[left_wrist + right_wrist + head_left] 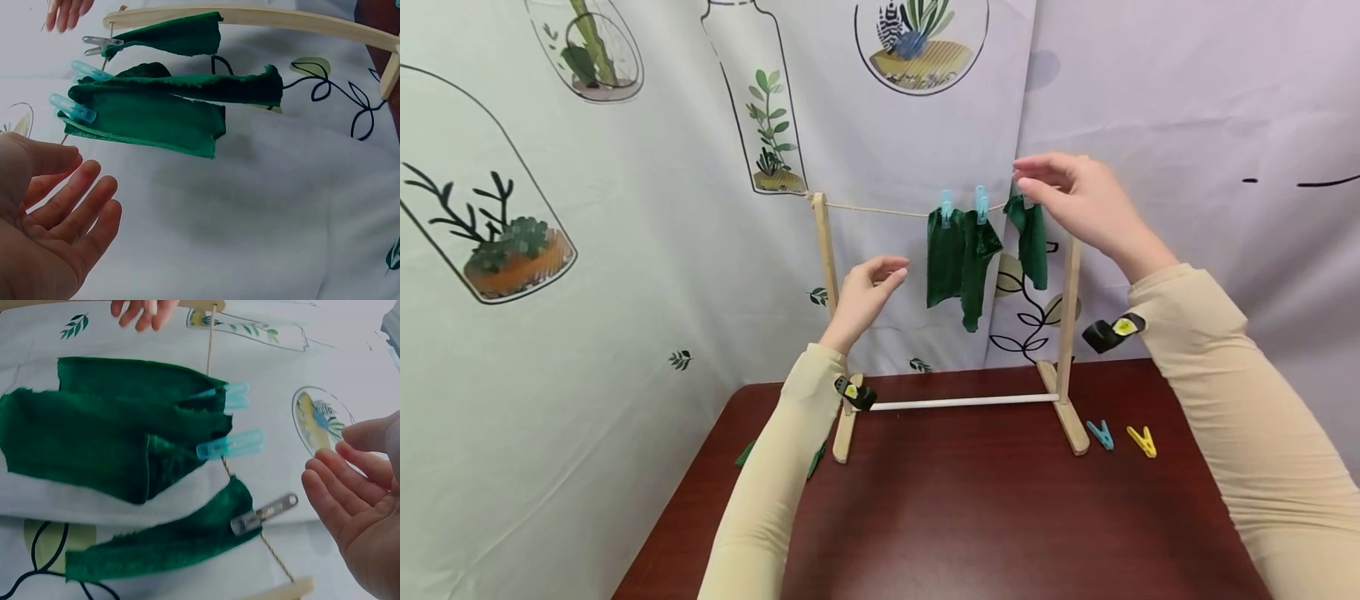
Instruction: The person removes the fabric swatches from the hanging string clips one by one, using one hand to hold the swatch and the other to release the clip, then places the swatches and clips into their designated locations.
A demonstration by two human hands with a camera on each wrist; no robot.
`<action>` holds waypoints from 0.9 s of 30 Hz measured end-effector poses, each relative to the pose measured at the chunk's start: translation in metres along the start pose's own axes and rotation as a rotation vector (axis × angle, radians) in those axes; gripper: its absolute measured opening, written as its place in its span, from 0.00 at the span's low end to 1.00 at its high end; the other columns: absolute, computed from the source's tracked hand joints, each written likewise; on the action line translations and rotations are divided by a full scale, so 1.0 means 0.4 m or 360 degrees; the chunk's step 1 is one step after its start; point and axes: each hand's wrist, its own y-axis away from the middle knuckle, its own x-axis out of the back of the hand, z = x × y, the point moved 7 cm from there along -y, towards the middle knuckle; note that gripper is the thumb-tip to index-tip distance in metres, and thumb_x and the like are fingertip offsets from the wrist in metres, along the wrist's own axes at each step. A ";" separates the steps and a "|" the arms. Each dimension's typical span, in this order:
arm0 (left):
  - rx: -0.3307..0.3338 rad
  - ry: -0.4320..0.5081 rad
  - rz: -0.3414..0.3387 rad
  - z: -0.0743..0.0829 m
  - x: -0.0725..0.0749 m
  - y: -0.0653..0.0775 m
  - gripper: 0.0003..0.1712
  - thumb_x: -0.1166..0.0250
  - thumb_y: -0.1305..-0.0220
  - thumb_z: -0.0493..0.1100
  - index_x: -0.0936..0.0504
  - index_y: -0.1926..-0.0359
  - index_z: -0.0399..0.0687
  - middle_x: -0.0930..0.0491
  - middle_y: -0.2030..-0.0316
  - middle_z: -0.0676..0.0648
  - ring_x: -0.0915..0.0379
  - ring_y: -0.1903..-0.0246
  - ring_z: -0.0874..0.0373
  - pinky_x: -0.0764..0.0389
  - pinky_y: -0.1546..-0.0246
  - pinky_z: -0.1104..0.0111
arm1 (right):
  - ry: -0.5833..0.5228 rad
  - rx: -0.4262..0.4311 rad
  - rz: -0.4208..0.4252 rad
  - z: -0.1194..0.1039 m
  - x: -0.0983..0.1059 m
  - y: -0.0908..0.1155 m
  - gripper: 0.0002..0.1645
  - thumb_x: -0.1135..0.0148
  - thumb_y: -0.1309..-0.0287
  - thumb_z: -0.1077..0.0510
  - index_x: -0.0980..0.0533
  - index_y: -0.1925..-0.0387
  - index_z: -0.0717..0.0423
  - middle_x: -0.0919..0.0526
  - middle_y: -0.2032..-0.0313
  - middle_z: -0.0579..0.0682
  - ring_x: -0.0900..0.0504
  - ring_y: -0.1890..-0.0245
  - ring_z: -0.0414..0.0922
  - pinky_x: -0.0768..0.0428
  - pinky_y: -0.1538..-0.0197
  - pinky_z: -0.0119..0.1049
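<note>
Several green cloth pieces hang on a string stretched over a wooden rack. Two light blue clothespins clip the green cloth near the middle. A grey clothespin fastens a narrower green cloth toward the right post. My right hand is beside that grey pin, fingers loosely bent and apart from it, holding nothing. Left of the hanging cloths, my left hand is raised below the string, its fingers relaxed with nothing between them. In the head view, the right hand partly hides the grey pin.
On the dark red table, a blue clothespin and a yellow clothespin lie right of the rack's foot. More green cloth shows partly behind the left forearm. A printed curtain stands behind.
</note>
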 end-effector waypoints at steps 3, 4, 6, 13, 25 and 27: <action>0.0039 0.0035 0.0024 0.007 -0.006 -0.020 0.17 0.36 0.27 0.46 0.16 0.44 0.43 0.16 0.49 0.47 0.20 0.50 0.57 0.22 0.46 0.59 | 0.0009 -0.0010 -0.0048 -0.021 -0.016 -0.022 0.29 0.46 0.27 0.42 0.29 0.30 0.47 0.23 0.35 0.51 0.22 0.40 0.47 0.26 0.38 0.44; 0.0053 0.0045 0.0030 0.008 -0.008 -0.025 0.17 0.36 0.27 0.47 0.16 0.44 0.43 0.16 0.49 0.47 0.20 0.50 0.57 0.22 0.46 0.60 | 0.0004 -0.0014 -0.0065 -0.027 -0.022 -0.029 0.30 0.46 0.26 0.42 0.29 0.29 0.47 0.24 0.34 0.51 0.23 0.39 0.47 0.27 0.37 0.46; 0.0071 0.0057 0.0048 0.008 -0.013 -0.035 0.18 0.36 0.28 0.47 0.17 0.44 0.41 0.16 0.50 0.46 0.20 0.51 0.56 0.22 0.47 0.59 | 0.0000 -0.0016 -0.0096 -0.041 -0.034 -0.041 0.30 0.47 0.26 0.42 0.30 0.29 0.49 0.25 0.34 0.51 0.25 0.37 0.48 0.27 0.36 0.48; 0.0096 0.0087 0.0085 0.003 -0.041 -0.066 0.19 0.38 0.26 0.47 0.18 0.43 0.40 0.16 0.49 0.45 0.20 0.51 0.54 0.22 0.48 0.60 | 0.0098 0.0028 -0.0185 -0.075 -0.081 -0.091 0.29 0.47 0.25 0.47 0.30 0.30 0.55 0.24 0.35 0.55 0.26 0.35 0.51 0.28 0.36 0.51; 0.0128 0.0218 -0.0009 -0.002 -0.081 -0.082 0.20 0.37 0.27 0.48 0.19 0.41 0.42 0.18 0.47 0.45 0.21 0.49 0.51 0.20 0.47 0.64 | 0.0226 0.0051 -0.0417 -0.083 -0.157 -0.143 0.31 0.46 0.26 0.52 0.34 0.28 0.62 0.28 0.32 0.59 0.29 0.33 0.54 0.32 0.32 0.51; 0.0126 0.0235 -0.0024 -0.001 -0.085 -0.085 0.21 0.37 0.27 0.49 0.19 0.40 0.42 0.18 0.46 0.45 0.21 0.49 0.52 0.20 0.47 0.64 | 0.0240 0.0048 -0.0445 -0.080 -0.165 -0.146 0.31 0.45 0.26 0.53 0.35 0.28 0.63 0.28 0.32 0.60 0.30 0.32 0.55 0.33 0.32 0.51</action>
